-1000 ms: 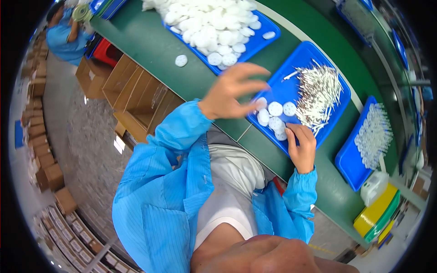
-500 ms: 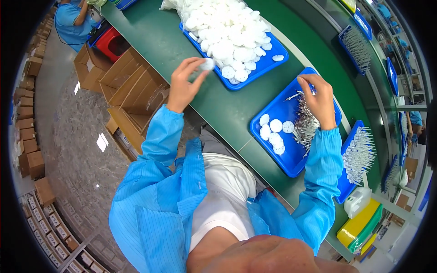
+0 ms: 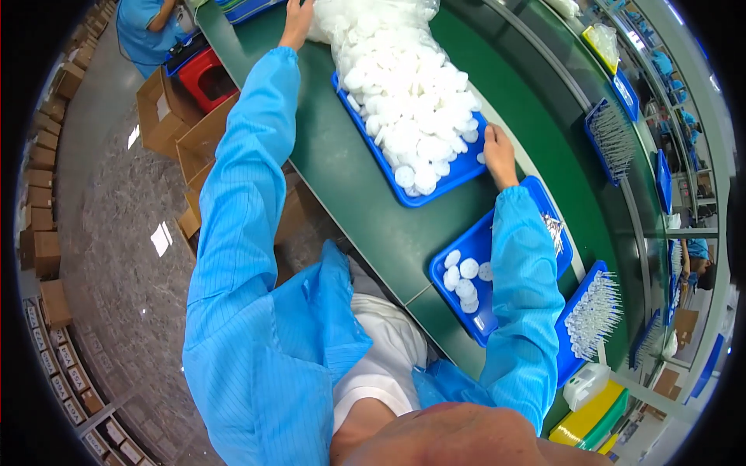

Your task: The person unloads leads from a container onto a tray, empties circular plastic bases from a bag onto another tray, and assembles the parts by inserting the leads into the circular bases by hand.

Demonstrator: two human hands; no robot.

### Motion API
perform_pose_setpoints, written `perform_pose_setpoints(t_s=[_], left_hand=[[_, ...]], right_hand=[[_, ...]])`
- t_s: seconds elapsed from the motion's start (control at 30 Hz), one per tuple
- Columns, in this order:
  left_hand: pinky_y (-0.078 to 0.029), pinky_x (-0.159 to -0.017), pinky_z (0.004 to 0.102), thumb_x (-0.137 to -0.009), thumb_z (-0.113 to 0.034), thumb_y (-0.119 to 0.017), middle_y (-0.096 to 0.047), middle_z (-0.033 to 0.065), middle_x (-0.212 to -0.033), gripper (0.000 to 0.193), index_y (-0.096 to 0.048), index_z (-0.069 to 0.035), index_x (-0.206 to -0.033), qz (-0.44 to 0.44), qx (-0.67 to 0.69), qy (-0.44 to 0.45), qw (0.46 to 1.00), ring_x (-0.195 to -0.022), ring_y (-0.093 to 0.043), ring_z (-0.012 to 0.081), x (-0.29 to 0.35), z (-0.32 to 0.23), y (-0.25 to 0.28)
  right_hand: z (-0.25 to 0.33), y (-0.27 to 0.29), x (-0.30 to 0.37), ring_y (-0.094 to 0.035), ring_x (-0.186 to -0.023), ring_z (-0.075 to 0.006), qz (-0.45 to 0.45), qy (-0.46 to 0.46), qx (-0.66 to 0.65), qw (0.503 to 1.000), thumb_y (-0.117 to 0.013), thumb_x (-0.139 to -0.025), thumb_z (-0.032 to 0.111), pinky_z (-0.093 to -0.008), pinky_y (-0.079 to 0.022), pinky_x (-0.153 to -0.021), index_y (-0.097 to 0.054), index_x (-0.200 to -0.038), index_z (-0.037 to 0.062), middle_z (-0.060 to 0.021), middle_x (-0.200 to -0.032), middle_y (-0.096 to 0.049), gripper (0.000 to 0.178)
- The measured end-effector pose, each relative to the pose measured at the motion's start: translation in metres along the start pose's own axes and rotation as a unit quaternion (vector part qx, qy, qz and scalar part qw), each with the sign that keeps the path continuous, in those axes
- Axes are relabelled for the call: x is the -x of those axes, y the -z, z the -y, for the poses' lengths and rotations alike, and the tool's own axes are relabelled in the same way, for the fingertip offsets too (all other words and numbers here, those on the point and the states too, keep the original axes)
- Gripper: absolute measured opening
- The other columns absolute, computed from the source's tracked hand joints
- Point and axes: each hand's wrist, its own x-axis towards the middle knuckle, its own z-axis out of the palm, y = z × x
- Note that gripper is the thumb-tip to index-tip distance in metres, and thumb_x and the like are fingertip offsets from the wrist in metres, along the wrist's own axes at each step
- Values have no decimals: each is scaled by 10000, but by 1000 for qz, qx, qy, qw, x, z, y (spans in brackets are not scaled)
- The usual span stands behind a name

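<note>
A blue tray (image 3: 461, 171) bears a big heap of round white plastic discs (image 3: 412, 101), which spill from a clear plastic bag (image 3: 373, 9) at its far end. My right hand (image 3: 500, 158) is closed at the tray's right rim, with the fingertips on the edge. At the far left, my left hand (image 3: 298, 23) reaches up beside the bag; the picture's upper edge cuts off its fingers. A second blue tray (image 3: 444, 268) stands nearer, with several loose discs (image 3: 468, 269) and thin metal pins (image 3: 553, 231). My right sleeve hides much of it.
Another blue tray (image 3: 569, 359) at the right holds clear upright pieces. Beyond the green bench (image 3: 350, 202) runs a green belt (image 3: 536, 85). Cardboard boxes (image 3: 203, 144) and a red stool (image 3: 208, 80) stand left of the bench. A person in blue (image 3: 142, 31) is at the far left.
My left hand has moved far forward to the bag, and the disc is no longer seen in it. My right hand has left the pins for the heaped tray's rim. The view has shifted.
</note>
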Motion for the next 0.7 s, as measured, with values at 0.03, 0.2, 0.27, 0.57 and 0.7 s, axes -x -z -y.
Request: perform_pose_setpoints(t_s=[0.03,0.2,0.27,0.57,0.7], left_hand=[[-201,-1252,425,-972,-561,-642,-279,199,-1660,852,-362,-43,-1588,43,94,46,994,-1529,-237,403,-8,-3,11],[-435,-1054,345,-973,-502,-643,-670,100,-1321,647,-595,-21,-1402,-155,-264,105,946,-1187,-623,218,-11,53,-9],[-450,-1029,346,-968,-483,-646,-680,108,-1298,609,-630,-16,-1358,-165,-273,105,942,-1177,-628,224,-3,57,-20],[-468,-992,430,-960,-550,-603,-673,294,-1231,675,-667,80,-1194,-325,-399,38,857,-1149,-637,385,59,47,-20],[-464,-1001,465,-969,-546,-586,-652,315,-1242,686,-661,113,-1143,-390,-423,17,818,-1158,-622,434,68,55,-35]], right_hand=[[10,-3,3,-665,-1132,-417,0,-8,-6,1000,-504,-1044,293,-451,-504,-985,-642,-1316,23,-261,-1185,-705,407],[0,-4,-1,-692,-1028,-424,-85,41,36,995,-612,-971,155,-463,-532,-921,-725,-1160,-4,-261,-1108,-718,272],[-5,-1,-5,-700,-989,-408,-95,65,18,993,-643,-955,129,-450,-537,-898,-736,-1137,-11,-256,-1074,-720,248],[1,-3,-41,-702,-933,-382,-60,68,10,996,-662,-949,145,-422,-540,-863,-756,-1116,8,-230,-1024,-724,235],[-3,0,-46,-707,-956,-378,-47,73,1,996,-667,-940,146,-416,-544,-881,-759,-1106,12,-236,-1040,-734,232]])
